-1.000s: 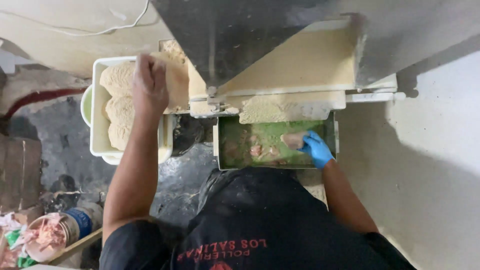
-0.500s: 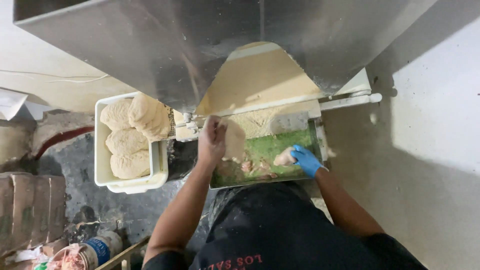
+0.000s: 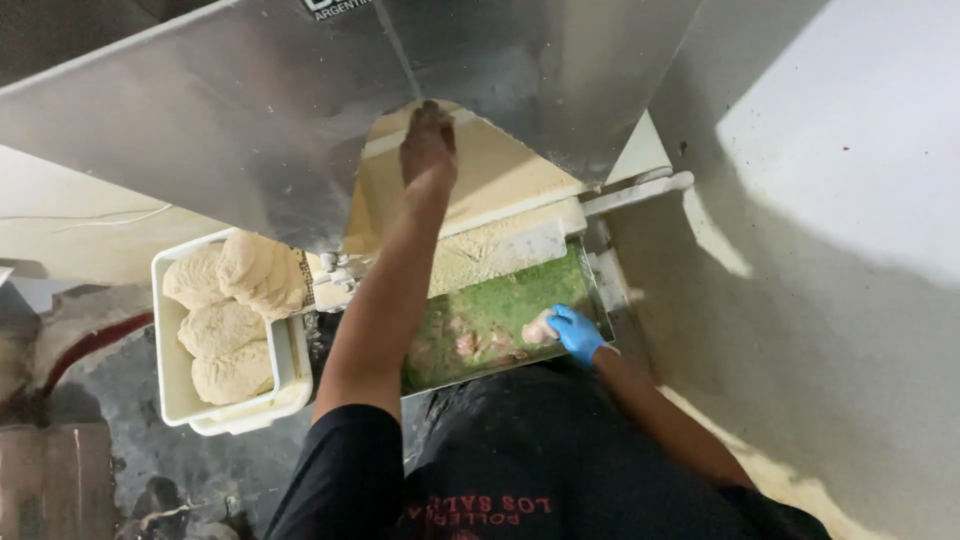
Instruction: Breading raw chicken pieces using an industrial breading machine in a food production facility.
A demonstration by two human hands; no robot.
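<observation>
In the green marinade tray (image 3: 500, 310), the gloved right hand (image 3: 577, 333) is closing on a raw chicken piece (image 3: 540, 327); more pieces are waiting there. The bare left hand (image 3: 428, 148) is reaching onto the breading machine's crumbed belt (image 3: 500, 180), grip unclear. Several breaded cutlets (image 3: 230, 320) are sitting in the white tub (image 3: 170, 390).
</observation>
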